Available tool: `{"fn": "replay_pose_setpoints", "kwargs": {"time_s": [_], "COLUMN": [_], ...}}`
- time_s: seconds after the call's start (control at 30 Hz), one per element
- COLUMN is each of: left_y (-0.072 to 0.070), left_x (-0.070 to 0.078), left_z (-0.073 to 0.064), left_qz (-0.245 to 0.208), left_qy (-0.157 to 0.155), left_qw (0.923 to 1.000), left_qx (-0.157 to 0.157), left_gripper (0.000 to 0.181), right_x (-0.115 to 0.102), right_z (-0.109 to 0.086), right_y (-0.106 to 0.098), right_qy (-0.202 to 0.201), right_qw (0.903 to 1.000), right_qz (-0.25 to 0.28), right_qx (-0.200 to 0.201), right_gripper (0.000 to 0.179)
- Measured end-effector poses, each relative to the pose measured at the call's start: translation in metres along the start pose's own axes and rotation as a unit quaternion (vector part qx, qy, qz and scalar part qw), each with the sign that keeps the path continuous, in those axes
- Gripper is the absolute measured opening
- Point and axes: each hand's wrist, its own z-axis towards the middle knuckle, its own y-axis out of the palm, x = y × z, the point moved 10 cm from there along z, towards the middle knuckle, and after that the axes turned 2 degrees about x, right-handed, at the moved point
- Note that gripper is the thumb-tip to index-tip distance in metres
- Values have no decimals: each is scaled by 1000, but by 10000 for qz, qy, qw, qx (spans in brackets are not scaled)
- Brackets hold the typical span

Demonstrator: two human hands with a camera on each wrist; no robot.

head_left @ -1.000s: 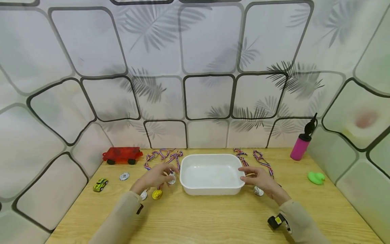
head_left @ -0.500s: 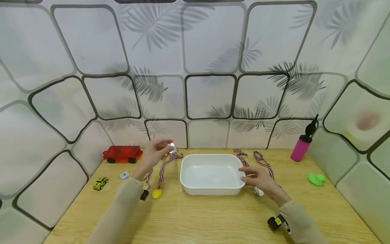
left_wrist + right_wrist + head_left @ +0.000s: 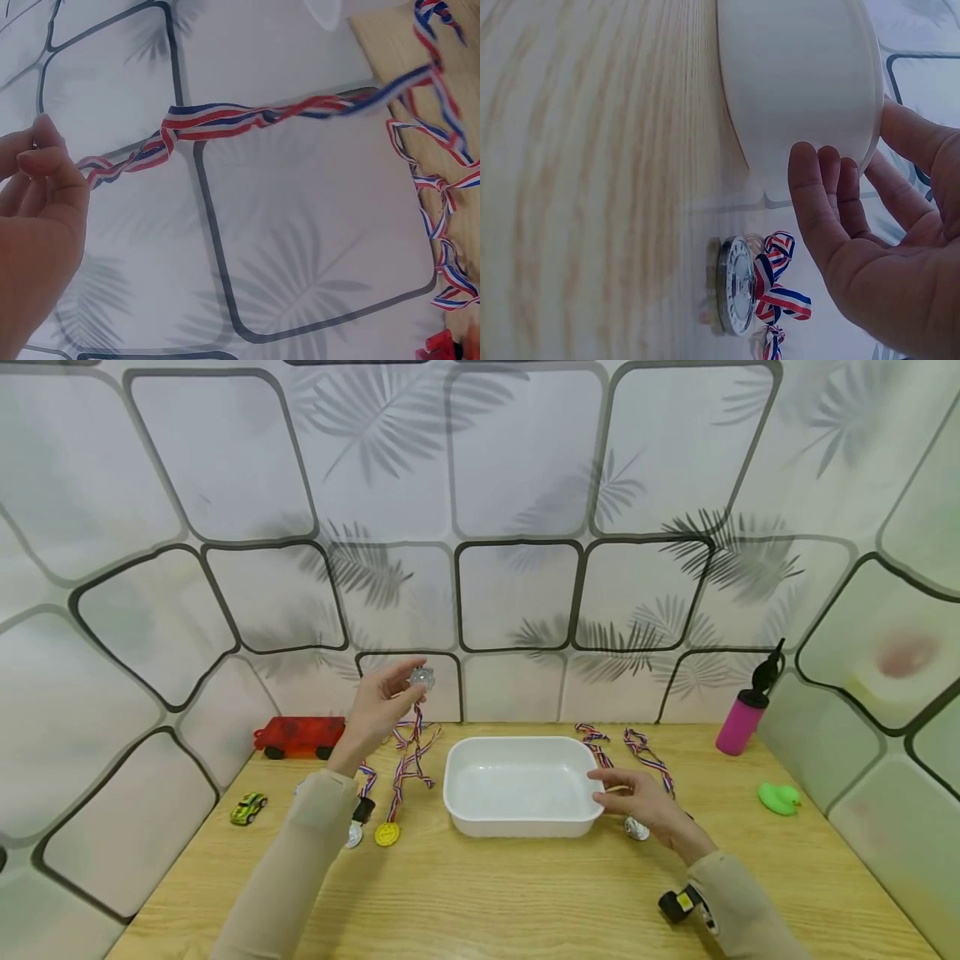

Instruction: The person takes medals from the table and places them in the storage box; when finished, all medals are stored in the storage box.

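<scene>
My left hand (image 3: 375, 710) is raised in front of the back wall and pinches a silver medal (image 3: 422, 677) between thumb and fingers. From the medal a twisted red, white and blue ribbon (image 3: 217, 122) runs down to the table, as the left wrist view shows. My right hand (image 3: 643, 807) holds the end of a white plastic tub (image 3: 525, 828), with fingertips (image 3: 805, 161) at its outer wall and other digits over the rim. The tub's inside looks bare. Just below that hand lies another silver medal (image 3: 740, 285) with a striped ribbon.
Left of the tub lie a gold medal (image 3: 387, 834) and a silver medal (image 3: 354, 835). A red toy vehicle (image 3: 300, 737) and a yellow-green toy car (image 3: 248, 808) stand further left. At right are a pink-and-black pump (image 3: 741, 722) and a green rubber duck (image 3: 778, 798).
My left hand has lifted the silver medal from beside the tub to above the table's back edge, drawing its ribbon up. My right hand and the tub have stayed put.
</scene>
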Motion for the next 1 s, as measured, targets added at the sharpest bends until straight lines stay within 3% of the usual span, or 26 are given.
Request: {"fn": "replay_pose_setpoints", "kwargs": {"time_s": [0.2,0.5,0.8,1.0], "left_y": [2,-1,11,30], "left_x": [7,33,66,64], "left_z": [4,18,30,23], "left_qz": [5,204,-237,-404], "left_qy": [-42,302,555,579], "left_qw": [10000,9993,9982,9973], "left_qx": [-65,97,62,-210], "left_gripper": [44,46,48,44], "right_x": [0,-1,-2,2], "right_z": [0,0,0,0], "right_y": [0,0,-3,-1], "right_qy": [24,23,-19,-25], "right_qw": [10000,10000,10000,10000], "right_qz": [-15,-89,-54,-25], "right_qx": [18,32,25,26], "right_gripper": [56,58,58,58]}}
